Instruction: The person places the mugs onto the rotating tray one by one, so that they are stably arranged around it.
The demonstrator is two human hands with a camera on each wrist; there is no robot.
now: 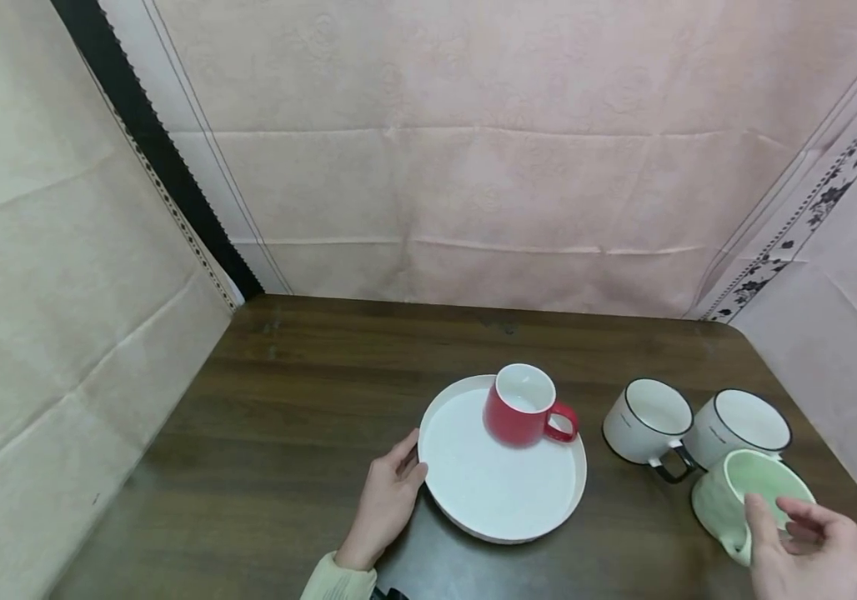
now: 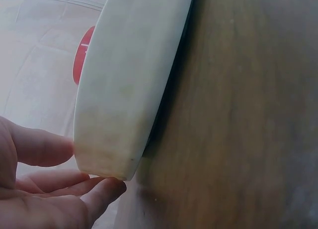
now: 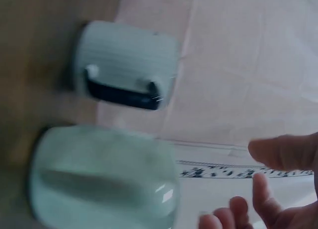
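Observation:
A thick white round disc (image 1: 504, 492) lies on the table, with dark shadow under its edge. On its far part stands a red mug (image 1: 516, 414), white inside, its handle to the right. My left hand (image 1: 390, 493) touches the disc's left edge; in the left wrist view the thumb (image 2: 44, 148) meets the upper rim and the fingertips (image 2: 113, 187) lie along the side. Over the near side of a pale green mug (image 1: 721, 500) is my right hand (image 1: 811, 546), thumb and fingers spread. The right wrist view shows nothing between them, apart from the green mug (image 3: 104, 182).
Two white mugs with dark rims stand behind the green one: the left white mug (image 1: 634, 425) has a black handle, the right white mug (image 1: 721, 437) is close beside it. Pale cloth (image 1: 488, 192) hangs behind and along both sides of the wooden table (image 1: 286, 433).

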